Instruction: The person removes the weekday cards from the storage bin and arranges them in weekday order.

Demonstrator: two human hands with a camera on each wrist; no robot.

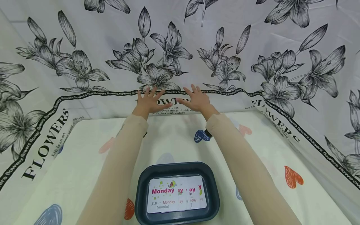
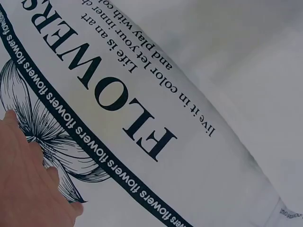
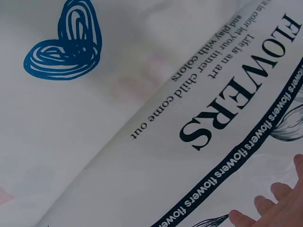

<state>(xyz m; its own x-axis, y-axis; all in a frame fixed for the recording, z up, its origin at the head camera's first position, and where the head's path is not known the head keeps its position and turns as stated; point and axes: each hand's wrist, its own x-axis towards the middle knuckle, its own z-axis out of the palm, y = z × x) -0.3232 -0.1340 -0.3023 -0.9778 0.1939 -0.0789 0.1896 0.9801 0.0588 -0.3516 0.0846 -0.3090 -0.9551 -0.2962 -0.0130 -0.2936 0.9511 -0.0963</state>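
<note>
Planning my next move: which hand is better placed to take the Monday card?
Left hand, probably: the Monday card lies in the left half of the tray, nearer that hand. The right hand is also empty.

White cloth (image 1: 168, 140) carries dark tray (image 1: 139, 197); printed navy heart (image 1: 201, 136) beyond tray, red heart (image 1: 129, 209) left, orange heart (image 1: 292, 178) right.

Cards (image 1: 176, 194) in tray (image 1: 177, 165) on cloth (image 1: 168, 140), between sleeves (image 1: 116, 175); left hand (image 1: 149, 101), right hand (image 1: 197, 100) beyond tray, before curtain (image 1: 194, 67).
</note>
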